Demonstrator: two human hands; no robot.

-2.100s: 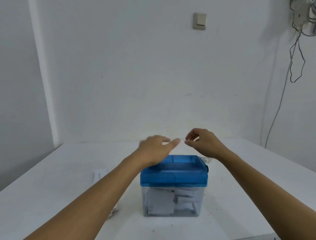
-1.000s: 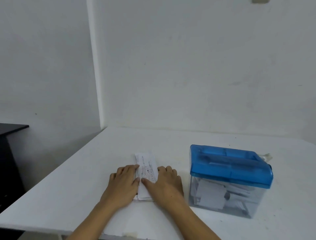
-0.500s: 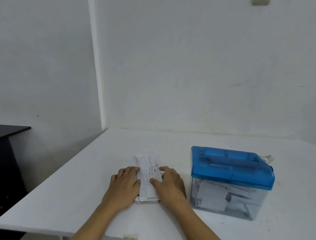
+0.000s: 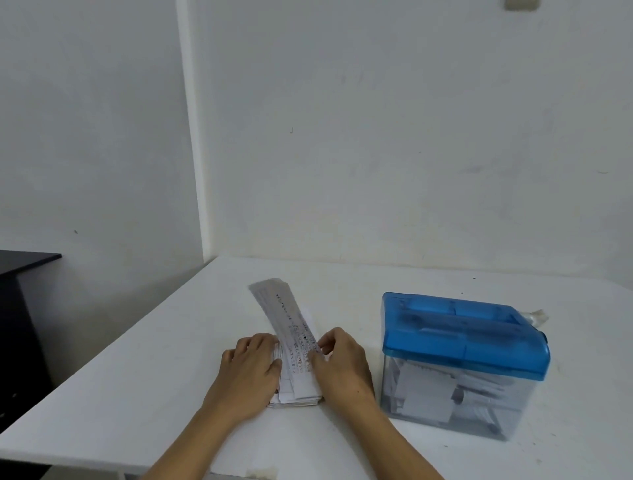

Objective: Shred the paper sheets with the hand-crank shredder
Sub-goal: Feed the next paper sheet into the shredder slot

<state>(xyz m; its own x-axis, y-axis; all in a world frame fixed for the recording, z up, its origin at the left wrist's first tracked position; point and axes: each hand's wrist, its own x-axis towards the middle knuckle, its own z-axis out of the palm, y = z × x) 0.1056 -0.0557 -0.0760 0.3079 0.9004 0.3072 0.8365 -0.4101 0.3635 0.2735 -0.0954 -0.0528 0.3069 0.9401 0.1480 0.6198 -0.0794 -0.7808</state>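
Note:
A stack of narrow printed paper sheets (image 4: pixel 295 394) lies on the white table (image 4: pixel 144 373). My left hand (image 4: pixel 248 375) presses flat on the stack's left side. My right hand (image 4: pixel 342 363) pinches the top paper sheet (image 4: pixel 284 311) by its right edge; that sheet's far end curls up off the stack. The hand-crank shredder (image 4: pixel 462 337), a blue lid on a clear bin holding shredded paper, stands to the right of my hands. Its clear crank handle (image 4: pixel 536 317) sticks out at the far right end.
A dark cabinet (image 4: pixel 20 308) stands off the table's left edge. The table meets a white wall behind it. A light switch (image 4: pixel 520 4) sits high on the wall.
My hands left the shredder top and came down on the paper stack at its left. Since half a second ago, the top sheet's far end has lifted under my right hand's pinch.

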